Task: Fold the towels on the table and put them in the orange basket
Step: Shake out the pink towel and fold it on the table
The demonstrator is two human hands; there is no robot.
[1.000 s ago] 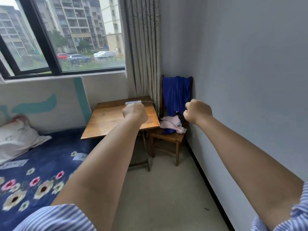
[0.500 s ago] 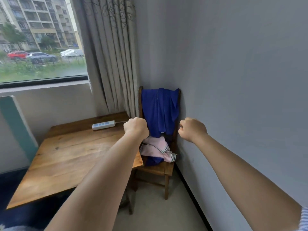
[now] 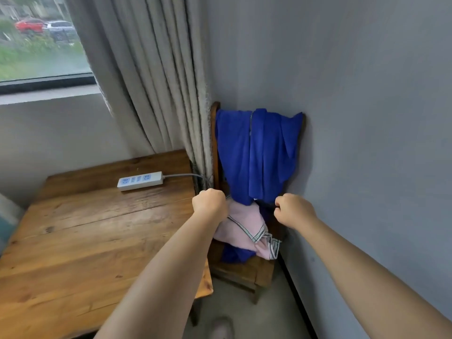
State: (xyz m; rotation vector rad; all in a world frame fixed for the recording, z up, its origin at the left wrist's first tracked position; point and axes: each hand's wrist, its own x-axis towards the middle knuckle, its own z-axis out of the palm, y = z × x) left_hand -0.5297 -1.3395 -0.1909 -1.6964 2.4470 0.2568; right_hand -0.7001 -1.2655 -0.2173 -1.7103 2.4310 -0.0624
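A blue towel [image 3: 259,152] hangs over the back of a wooden chair [image 3: 247,272] in the room's corner. A pink towel with a striped border [image 3: 242,231] lies crumpled on the chair seat, over more blue cloth. Both my arms stretch forward. My left hand [image 3: 209,204] is a closed fist above the table's right edge, just left of the pink towel, holding nothing. My right hand [image 3: 292,210] has curled fingers just below the blue towel's lower edge, holding nothing that I can see. No orange basket is in view.
A wooden table [image 3: 80,241] stands at the left with a white power strip [image 3: 140,180] and its cable on it. A grey curtain [image 3: 151,77] hangs behind the table. The grey wall [image 3: 367,118] closes off the right side. A foot shows on the floor below.
The view has moved closer to the chair and turned right; the bed has dropped out of view. Both fists have come nearer the towels on the chair.
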